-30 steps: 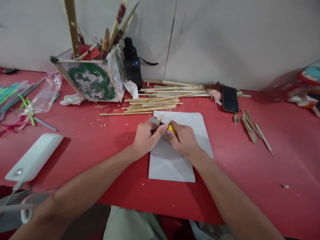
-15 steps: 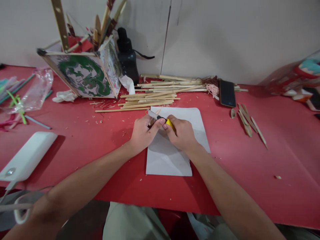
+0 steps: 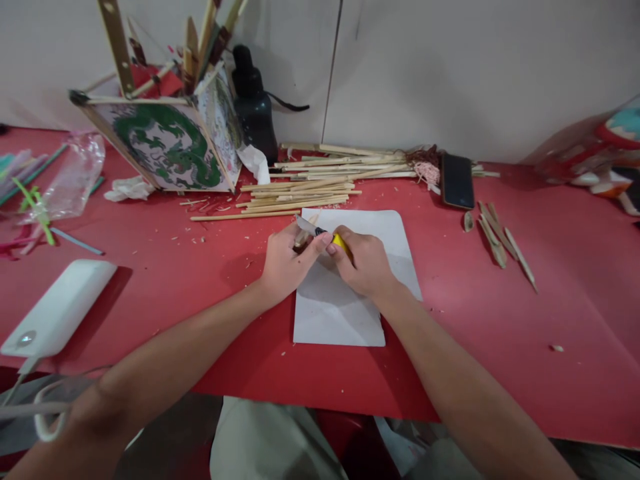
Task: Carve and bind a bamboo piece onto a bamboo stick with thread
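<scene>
My right hand [image 3: 364,262] is wrapped round the yellow handle of a utility knife [image 3: 341,243], over a white sheet [image 3: 340,313]. The knife's blade points up and to the left, towards my left hand [image 3: 287,261]. My left hand is closed on a small pale piece of wood [image 3: 301,237], mostly hidden by the fingers and the blade. The left thumb presses near the base of the blade, close to the right thumb.
Bamboo sticks [image 3: 300,198] lie behind the sheet, with shavings about. A phone [image 3: 457,181] and carved wooden pieces [image 3: 493,235] are at right. A dragon-patterned holder [image 3: 165,145], a black bottle [image 3: 254,110] and a white power bank [image 3: 60,307] stand or lie at left.
The view has shifted slightly. Both hands keep their grips on the knife and the wood, and a little more of the pale piece shows behind the blade.
</scene>
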Tool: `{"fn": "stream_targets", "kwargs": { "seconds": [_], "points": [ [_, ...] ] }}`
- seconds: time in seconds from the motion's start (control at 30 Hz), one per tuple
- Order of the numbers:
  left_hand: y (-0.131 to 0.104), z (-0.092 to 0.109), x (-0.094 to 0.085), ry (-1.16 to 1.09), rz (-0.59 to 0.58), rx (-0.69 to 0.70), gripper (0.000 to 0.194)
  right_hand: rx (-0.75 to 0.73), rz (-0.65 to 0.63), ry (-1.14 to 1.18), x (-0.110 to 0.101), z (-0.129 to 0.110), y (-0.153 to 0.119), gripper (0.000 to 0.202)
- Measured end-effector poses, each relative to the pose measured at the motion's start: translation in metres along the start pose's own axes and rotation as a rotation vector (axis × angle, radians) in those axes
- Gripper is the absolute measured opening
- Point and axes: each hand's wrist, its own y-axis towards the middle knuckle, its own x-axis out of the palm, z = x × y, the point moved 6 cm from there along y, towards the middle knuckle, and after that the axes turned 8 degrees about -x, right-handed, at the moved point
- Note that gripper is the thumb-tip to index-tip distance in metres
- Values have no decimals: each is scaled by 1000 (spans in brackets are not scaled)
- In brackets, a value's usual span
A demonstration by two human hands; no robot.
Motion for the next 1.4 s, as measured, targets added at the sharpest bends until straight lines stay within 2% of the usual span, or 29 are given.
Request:
{"fn": "stream_targets", "kwargs": {
  "seconds": [0.17,0.5,0.77,0.97,1.13,1.3,1.4],
  "points": [
    [-2,3,1,-1,-33,23,53,-18,-17,50,0,0,0,58],
    [-2,13,-2,96,-47,165,60,-36,20,18,-1,-1,0,62],
    [-1,13,-2,156,-21,137,60,-65,132,-118,-5,-1,-2,63],
    [-2,14,-2,143,-8,177,61,-89,192,-181,-9,-4,-4,60],
    [0,7,-2,97,39,125,58,-82,240,-220,-11,-7,-5,53],
    [2,1,-3,-25,86,89,62,-129,353,-173,-12,-7,-6,45],
    [0,4,-3,-30,73,129,65,-185,349,-101,-11,-9,-5,45]
  ]
}}
